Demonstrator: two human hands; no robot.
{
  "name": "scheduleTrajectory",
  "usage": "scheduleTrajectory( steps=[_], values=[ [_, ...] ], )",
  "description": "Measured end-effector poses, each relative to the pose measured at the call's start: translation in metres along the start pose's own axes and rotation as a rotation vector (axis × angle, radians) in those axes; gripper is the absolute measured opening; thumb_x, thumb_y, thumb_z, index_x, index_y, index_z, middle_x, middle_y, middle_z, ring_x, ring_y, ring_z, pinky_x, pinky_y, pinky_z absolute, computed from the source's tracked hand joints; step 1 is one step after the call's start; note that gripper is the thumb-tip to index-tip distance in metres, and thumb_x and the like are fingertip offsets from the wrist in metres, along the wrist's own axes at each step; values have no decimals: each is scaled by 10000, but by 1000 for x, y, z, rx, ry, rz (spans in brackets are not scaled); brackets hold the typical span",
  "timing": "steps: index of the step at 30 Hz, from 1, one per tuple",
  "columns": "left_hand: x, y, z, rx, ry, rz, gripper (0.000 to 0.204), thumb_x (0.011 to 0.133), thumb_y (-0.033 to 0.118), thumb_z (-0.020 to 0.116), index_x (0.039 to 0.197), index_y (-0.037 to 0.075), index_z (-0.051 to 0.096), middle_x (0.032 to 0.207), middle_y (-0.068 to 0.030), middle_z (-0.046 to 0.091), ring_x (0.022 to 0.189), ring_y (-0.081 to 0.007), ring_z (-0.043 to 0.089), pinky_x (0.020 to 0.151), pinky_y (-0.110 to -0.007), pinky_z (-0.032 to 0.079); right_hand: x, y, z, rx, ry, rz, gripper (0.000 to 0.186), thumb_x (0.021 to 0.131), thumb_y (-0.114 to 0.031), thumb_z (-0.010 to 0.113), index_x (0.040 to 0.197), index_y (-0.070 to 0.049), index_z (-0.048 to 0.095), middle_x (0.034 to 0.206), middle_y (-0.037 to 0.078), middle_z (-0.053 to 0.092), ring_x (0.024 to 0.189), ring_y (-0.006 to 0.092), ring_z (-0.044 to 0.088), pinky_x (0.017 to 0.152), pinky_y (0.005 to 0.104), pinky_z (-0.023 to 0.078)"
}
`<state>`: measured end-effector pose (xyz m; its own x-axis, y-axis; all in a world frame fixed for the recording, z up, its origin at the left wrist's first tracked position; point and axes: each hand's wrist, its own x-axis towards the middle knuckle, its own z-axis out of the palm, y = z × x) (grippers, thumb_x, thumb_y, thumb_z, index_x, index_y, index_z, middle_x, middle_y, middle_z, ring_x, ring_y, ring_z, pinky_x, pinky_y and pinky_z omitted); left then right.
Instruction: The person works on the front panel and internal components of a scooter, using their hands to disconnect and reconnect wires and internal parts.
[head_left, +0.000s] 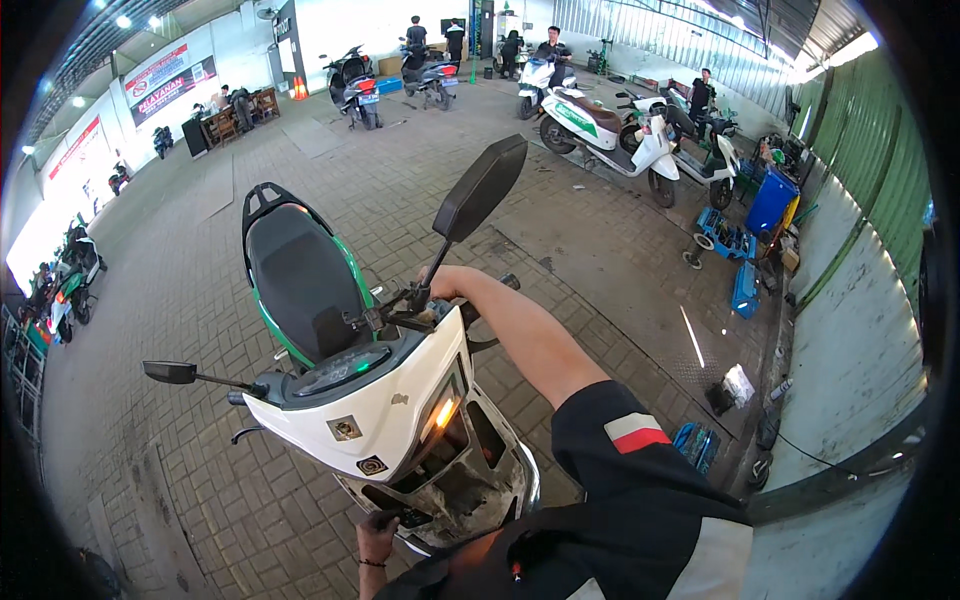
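Note:
A white and green scooter (300,418) stands upright close in front of me, its nose toward me. My right arm stretches over its front to the handlebar on that side. There my right hand (445,283) is at the controls by the stalk of the large black mirror (482,190); its fingers are hidden. Low beside the front panel is my left hand (377,537), its shadowed fingers curled close to the scooter; what they hold, if anything, I cannot make out. An orange light (443,412) glows on the front, and a green one shows on the dashboard (345,370).
White scooters (610,135) stand at the far right, more scooters (355,90) farther back. Blue toolboxes (727,238) and a blue bin (772,200) line the right wall. Several people are in the background, one (553,50) by a scooter. Paving bricks (170,290) cover the floor.

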<state>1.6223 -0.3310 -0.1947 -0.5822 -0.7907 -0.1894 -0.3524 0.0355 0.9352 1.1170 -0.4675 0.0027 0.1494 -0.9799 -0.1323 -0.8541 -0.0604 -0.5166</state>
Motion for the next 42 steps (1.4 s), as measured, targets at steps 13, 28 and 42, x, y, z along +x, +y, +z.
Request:
scheduleTrajectory(
  steps=[13, 28, 42],
  values=[
    [-10, 4, -17, -51, 73, -104, 229, 795, 116, 540, 866, -96, 591, 710, -98, 610, 665, -132, 532, 621, -296, 433, -15, -19, 1, 314, 50, 128, 372, 726, -298, 654, 957, -7, 630, 888, 73, 645, 787, 173, 568, 713, 343, 459],
    [-9, 3, -16, -402, 133, -213, 253, 789, 20, 587, 1029, -36, 529, 823, -75, 606, 720, -122, 573, 619, -251, 468, -8, -43, -2, 328, 13, 206, 433, 676, -425, 713, 846, -35, 634, 772, 65, 622, 685, 172, 567, 624, 317, 456],
    [-4, 10, -11, -226, 109, -156, 246, 788, -9, 562, 1033, -22, 544, 752, -46, 578, 678, -96, 529, 604, -240, 441, 2, -19, 3, 222, 99, 309, 418, 693, -421, 704, 821, -32, 619, 750, 60, 619, 663, 153, 564, 587, 312, 455]
  ],
)
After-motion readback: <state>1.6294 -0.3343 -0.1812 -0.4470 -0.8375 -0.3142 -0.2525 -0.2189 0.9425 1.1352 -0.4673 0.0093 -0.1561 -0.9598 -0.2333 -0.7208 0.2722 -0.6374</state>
